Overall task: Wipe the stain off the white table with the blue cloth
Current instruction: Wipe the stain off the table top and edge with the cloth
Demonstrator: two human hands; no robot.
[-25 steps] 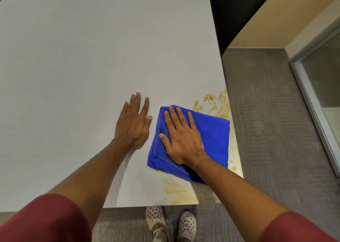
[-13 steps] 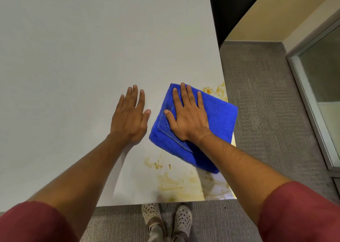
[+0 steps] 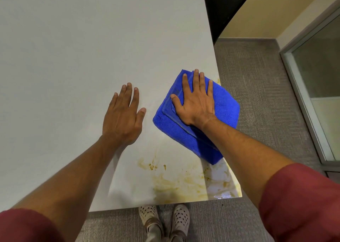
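I see right hand splayed flat, pressing blue cloth at worktop right edge. Left hand flat, bracing, empty. Stain sits nearer me — risk: smearing, or cloth slipping off edge.

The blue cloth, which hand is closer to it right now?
Right. The right hand lies flat on top of the cloth, pressing it to the table. The left hand rests palm down on bare table just left of the cloth, not touching it.
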